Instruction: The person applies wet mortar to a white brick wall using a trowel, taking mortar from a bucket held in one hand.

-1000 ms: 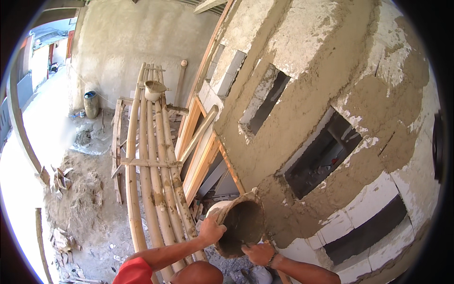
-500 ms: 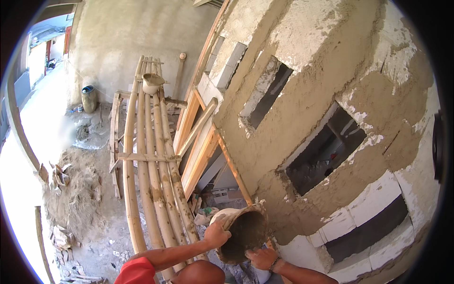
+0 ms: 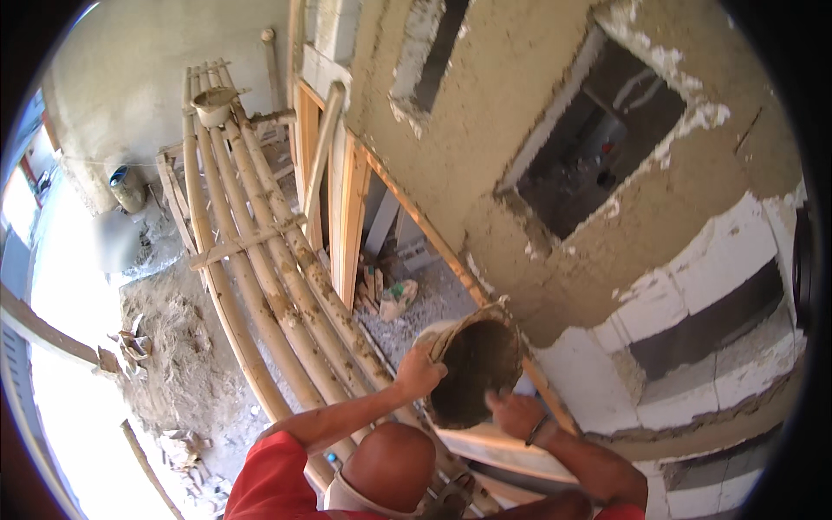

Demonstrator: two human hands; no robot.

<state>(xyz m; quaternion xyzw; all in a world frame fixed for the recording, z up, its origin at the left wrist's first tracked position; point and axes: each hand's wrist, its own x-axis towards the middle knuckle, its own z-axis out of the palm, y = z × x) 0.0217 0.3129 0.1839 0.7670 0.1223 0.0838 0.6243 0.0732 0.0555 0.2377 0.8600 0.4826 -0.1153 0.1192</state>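
In front of me a mortar-caked bucket (image 3: 475, 368) is tilted, its dark mouth facing up toward me. The inside is coated with mortar; how much it holds cannot be told. My left hand (image 3: 420, 371) is closed on the bucket's left rim, thumb over the edge. At the lower right rim, my right hand (image 3: 522, 416), with a dark bracelet on the wrist, grips the edge with fingers curled; motion blurs it somewhat. Both arms wear red sleeves. Just right of the bucket stands a wall (image 3: 485, 199) partly covered in plaster.
A bamboo pole platform (image 3: 260, 260) runs away on the left, with a second mortar bucket (image 3: 213, 108) at its far end. Window openings (image 3: 598, 139) cut the wall. A wooden frame (image 3: 351, 217) stands beside it. Below lie a sand heap (image 3: 165, 347) and a barrel (image 3: 127, 189).
The view has swung, so the platform and wall appear shifted. Both hands and the bucket now appear higher and further right in the picture. Both hands remain at the bucket's rim.
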